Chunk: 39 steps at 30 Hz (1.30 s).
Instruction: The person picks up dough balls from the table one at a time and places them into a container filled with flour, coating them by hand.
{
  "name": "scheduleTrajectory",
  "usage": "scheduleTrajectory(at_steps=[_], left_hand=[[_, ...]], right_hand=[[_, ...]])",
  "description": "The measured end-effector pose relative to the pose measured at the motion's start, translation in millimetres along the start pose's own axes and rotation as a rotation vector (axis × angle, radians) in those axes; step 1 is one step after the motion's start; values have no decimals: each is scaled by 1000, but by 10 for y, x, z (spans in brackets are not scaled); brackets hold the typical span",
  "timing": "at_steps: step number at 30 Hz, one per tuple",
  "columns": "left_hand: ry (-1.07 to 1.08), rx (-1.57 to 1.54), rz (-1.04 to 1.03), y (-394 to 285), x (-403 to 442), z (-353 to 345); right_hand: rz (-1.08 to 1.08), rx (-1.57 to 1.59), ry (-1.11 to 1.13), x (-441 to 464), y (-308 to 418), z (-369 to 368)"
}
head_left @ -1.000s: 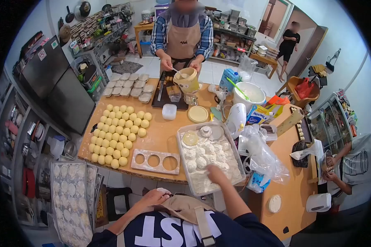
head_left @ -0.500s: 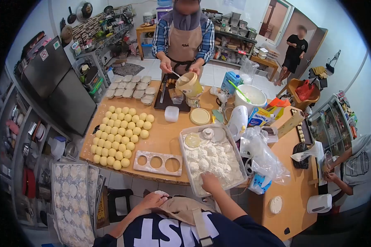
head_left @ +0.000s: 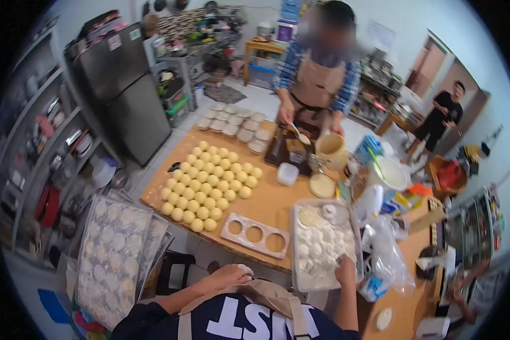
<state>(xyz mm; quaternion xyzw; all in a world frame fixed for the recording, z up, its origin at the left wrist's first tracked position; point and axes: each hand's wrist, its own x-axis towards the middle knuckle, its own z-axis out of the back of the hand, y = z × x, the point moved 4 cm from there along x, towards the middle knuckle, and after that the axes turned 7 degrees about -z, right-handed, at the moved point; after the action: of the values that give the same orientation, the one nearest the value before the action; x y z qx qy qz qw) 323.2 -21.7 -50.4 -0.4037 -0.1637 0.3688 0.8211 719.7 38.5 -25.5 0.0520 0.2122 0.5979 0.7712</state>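
My left hand, floury at the fingertips, is closed in front of my apron, near the table edge; a whitish lump shows at its fingers, too small to name. My right hand reaches over the right side of the flour tray, its fingers hidden or blurred. Flour-coated balls lie inside the tray, with a pale round disc at its back. Left of the tray lies a floury board with three round holes. Rows of yellow dough balls cover the table's left part.
Across the table, a person holds a spoon and a tub. Foil cups stand at the back left. A white bucket and plastic bags are to the right. Stacked trays stand lower left. Another person stands by the door.
The view has turned, shifting the table rightward and tilting it. My right hand has moved toward the tray's right side. The person across has lifted the spoon out of the tub.
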Motion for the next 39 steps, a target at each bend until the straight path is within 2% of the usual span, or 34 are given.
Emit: scheduleTrajectory(at_steps=[1, 3, 4, 7, 9, 11, 13, 15, 16, 20, 23, 24, 29, 30, 34, 39], left_hand=[[-18, -4, -1, 58, -76, 38], [-42, -11, -17, 172, -160, 171], [-35, -42, 44, 168, -223, 292], [-73, -86, 72, 364, -444, 550], [-72, -71, 127, 391, -612, 874], [-105, -64, 151, 505, -795, 1076], [-169, -56, 144, 745, -992, 1171], [-154, 21, 200, 994, -1172, 1204], [-143, 61, 230, 1088, -1281, 1227], [-375, -67, 289, 1209, -1866, 1389], [-497, -258, 458, 1157, -2244, 1459], [-441, -346, 461, 1535, -2364, 1160], [-565, -437, 610, 1295, -2612, 1317], [-567, -454, 614, 1366, -2637, 1257], [-614, -441, 592, 1440, -2699, 1177], [-555, -536, 680, 1371, -2742, 1252]], right_hand=[[102, -48, 35, 45, -7, -76], [20, -150, 13, 54, 387, 23], [-26, -198, 0, 50, 610, 40], [262, -42, -130, 298, 1445, -191], [551, 119, -36, 426, 2302, -461], [681, 218, 217, 351, 3238, -767], [916, 255, 404, 289, 4024, -1279], [1094, 177, 453, 208, 4735, -1688], [1128, 176, 441, 190, 5044, -1818], [1197, 84, 392, 153, 5985, -2222], [1163, -172, 371, 236, 6377, -2627], [1179, -209, 350, 290, 6437, -2774], [1263, -445, 303, 328, 6579, -3155], [1203, -528, 349, 243, 6628, -3054], [1256, -491, 321, 210, 6656, -3043], [1217, -473, 332, 282, 6674, -3151]])
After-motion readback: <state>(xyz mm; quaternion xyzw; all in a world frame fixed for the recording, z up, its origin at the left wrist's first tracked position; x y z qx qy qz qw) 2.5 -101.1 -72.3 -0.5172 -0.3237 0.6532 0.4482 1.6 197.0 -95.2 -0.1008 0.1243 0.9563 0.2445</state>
